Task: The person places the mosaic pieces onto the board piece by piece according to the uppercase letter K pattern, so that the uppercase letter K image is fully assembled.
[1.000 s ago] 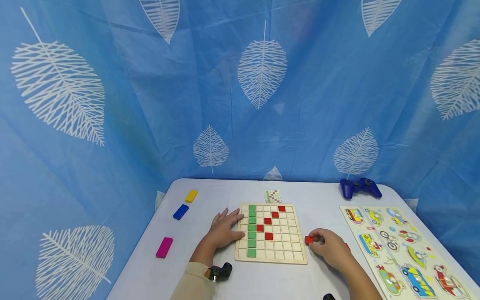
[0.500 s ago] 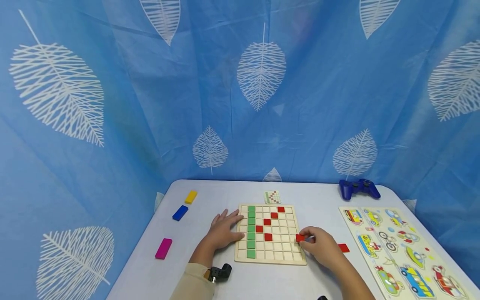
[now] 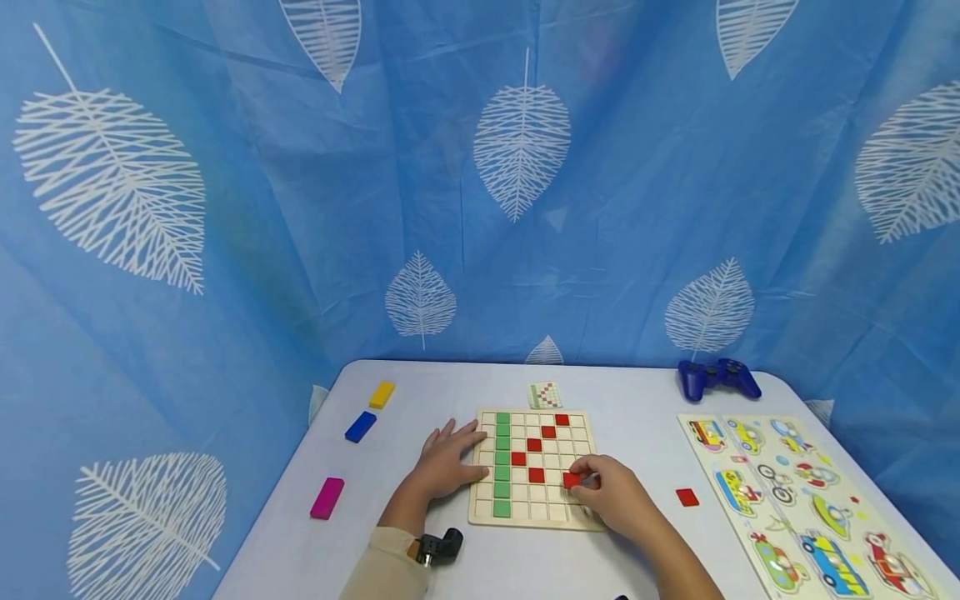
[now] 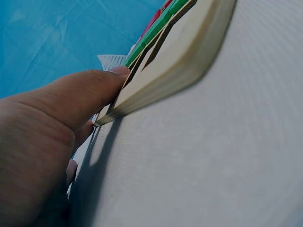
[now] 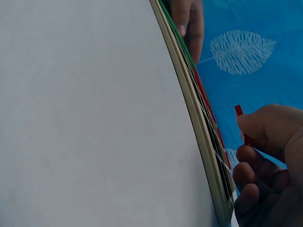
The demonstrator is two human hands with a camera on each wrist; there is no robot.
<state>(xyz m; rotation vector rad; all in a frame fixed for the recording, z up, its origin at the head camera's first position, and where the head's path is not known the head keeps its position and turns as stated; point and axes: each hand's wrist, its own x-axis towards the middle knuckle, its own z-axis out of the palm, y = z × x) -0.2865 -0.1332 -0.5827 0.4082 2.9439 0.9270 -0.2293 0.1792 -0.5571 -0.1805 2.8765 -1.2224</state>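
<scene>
A wooden grid board (image 3: 540,522) lies on the white table, with a column of green tiles (image 3: 502,472) at its left and several red tiles (image 3: 536,475) in a slanting line. My left hand (image 3: 444,463) rests at the board's left edge, its thumb (image 4: 90,92) on the rim and the fingers fairly straight. Over the lower right squares, my right hand (image 3: 613,493) pinches a red tile (image 3: 572,480) between thumb and finger. In the right wrist view that pinched tile stands a little above the board, partly covered by the thumb.
Behind the board lies a small pattern card (image 3: 544,394). One loose red tile (image 3: 687,497) is to the right, near a vehicle puzzle board (image 3: 787,475) and a blue game controller (image 3: 718,379). Yellow (image 3: 382,395), blue (image 3: 361,426) and magenta (image 3: 327,498) blocks lie at left.
My right hand has moved left with the pinched red tile, from beside the board to over its squares. The loose red tile at right has come into full view. My left hand stays put.
</scene>
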